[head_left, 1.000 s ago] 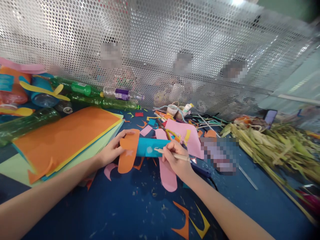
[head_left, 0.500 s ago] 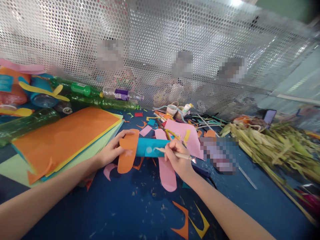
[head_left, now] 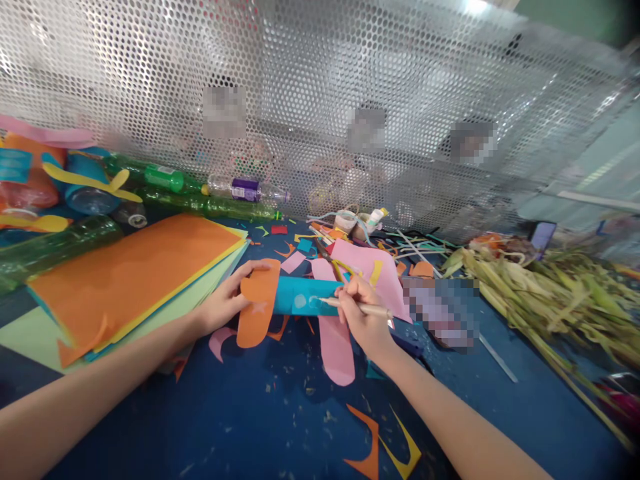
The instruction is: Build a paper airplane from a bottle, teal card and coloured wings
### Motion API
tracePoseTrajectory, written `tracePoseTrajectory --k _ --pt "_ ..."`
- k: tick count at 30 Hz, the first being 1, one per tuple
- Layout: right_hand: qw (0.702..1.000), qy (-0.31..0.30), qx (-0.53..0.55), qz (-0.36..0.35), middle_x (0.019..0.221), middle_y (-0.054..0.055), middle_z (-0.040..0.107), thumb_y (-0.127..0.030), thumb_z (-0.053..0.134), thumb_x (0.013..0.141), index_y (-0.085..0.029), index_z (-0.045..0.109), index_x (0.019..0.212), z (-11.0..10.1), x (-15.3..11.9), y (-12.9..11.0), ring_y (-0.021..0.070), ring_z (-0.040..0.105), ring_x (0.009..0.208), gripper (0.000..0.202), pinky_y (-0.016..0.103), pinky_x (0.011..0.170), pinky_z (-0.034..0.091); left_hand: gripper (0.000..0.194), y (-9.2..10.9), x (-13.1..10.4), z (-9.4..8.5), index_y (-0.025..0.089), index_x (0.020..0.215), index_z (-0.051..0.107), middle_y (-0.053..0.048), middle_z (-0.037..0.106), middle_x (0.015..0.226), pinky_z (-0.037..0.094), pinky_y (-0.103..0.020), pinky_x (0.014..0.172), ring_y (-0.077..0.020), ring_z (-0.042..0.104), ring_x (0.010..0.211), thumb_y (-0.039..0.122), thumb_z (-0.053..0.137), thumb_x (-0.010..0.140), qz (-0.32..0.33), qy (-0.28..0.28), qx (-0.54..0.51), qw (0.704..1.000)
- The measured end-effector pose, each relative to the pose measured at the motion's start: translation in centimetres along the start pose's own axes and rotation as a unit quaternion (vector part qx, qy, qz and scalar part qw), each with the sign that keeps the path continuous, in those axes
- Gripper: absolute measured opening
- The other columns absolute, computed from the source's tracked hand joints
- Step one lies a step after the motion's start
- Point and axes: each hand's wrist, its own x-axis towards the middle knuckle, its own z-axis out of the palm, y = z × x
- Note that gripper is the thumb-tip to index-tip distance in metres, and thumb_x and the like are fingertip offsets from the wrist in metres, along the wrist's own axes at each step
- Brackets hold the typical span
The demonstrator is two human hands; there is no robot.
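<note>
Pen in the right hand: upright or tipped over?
Tipped over: the beige pen slants low in the right hand, its thin tip to the left over the blue paper, its blunt end out to the right.

I am observing one head-worn camera facing forward and down, close above the blue table point(head_left: 235, 420); the left hand point(head_left: 231, 299) and right hand point(head_left: 364, 317) are sitting mid-frame, the perforated screen point(head_left: 310, 53) spanning the top.

1. My dark blue table point(head_left: 225, 427) carries stacked coloured sheets point(head_left: 140, 273) on my left
2. Beyond them I see green bottles point(head_left: 210, 205) lying sideways
3. Nearest me lie an orange offcut point(head_left: 373, 437) and a yellow offcut point(head_left: 410, 459)
4. Husks point(head_left: 525, 287) spread to my right
</note>
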Motion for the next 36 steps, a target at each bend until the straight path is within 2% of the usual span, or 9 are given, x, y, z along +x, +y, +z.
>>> tracePoseTrajectory --k 5,9,13,18,31,36 --pt "1.000 -0.009 -0.008 0.019 0.044 -0.008 0.046 -0.023 0.048 0.089 -0.023 0.035 0.064 -0.01 0.11 -0.40 0.0110 0.046 0.041 0.028 0.025 0.050 0.040 0.046 0.24 0.01 -0.01 0.023 0.122 0.045 -0.007 0.048 0.131 0.046 -0.038 0.093 -0.0275 0.048 0.116 0.026 0.051 0.076 0.004 0.001 0.026 1.000" --pt "1.000 -0.012 -0.009 0.017 0.043 -0.008 0.045 -0.022 0.048 0.089 -0.023 0.035 0.063 -0.07 0.23 -0.52 0.0108 0.045 0.041 0.029 0.025 0.050 0.039 0.044 0.16 -0.01 0.02 0.023 0.121 0.046 -0.007 0.052 0.129 0.047 -0.036 0.091 -0.0271 0.051 0.113 0.026 0.048 0.077 -0.003 0.010 0.037 0.999" --pt "1.000 -0.011 -0.004 0.025 0.042 -0.008 0.044 -0.022 0.048 0.089 -0.023 0.035 0.062 -0.12 0.29 -0.40 0.0105 0.044 0.040 0.030 0.025 0.050 0.039 0.048 -0.05 0.03 -0.01 0.022 0.122 0.044 -0.007 0.047 0.133 0.043 -0.038 0.097 -0.0276 0.046 0.119 0.024 0.051 0.075 0.002 0.005 0.015 1.000" --pt "0.999 -0.026 0.007 0.033 0.044 -0.008 0.049 -0.024 0.049 0.089 -0.023 0.037 0.065 -0.10 0.26 -0.35 0.0109 0.047 0.040 0.026 0.025 0.048 0.039 0.047 0.00 0.04 -0.01 0.022 0.122 0.044 -0.008 0.045 0.134 0.042 -0.040 0.098 -0.0281 0.044 0.120 0.023 0.051 0.076 -0.008 -0.002 -0.008 1.000" --pt "0.999 -0.005 -0.019 0.030 0.039 -0.009 0.041 -0.024 0.048 0.087 -0.024 0.035 0.061 -0.30 0.45 0.02 0.0113 0.043 0.038 0.030 0.028 0.052 0.041 0.046 0.13 0.02 -0.01 0.024 0.121 0.046 -0.007 0.047 0.135 0.045 -0.036 0.095 -0.0268 0.048 0.118 0.025 0.052 0.075 -0.017 -0.001 0.009 1.000" --pt "1.000 -0.003 -0.003 0.028 0.041 -0.010 0.036 -0.023 0.049 0.086 -0.024 0.032 0.060 -0.22 0.38 0.20 0.0103 0.040 0.037 0.031 0.027 0.050 0.040 0.043 -0.17 -0.10 0.03 0.024 0.122 0.044 -0.007 0.044 0.137 0.043 -0.036 0.096 -0.0258 0.047 0.119 0.024 0.050 0.079 -0.012 -0.005 0.007 1.000"
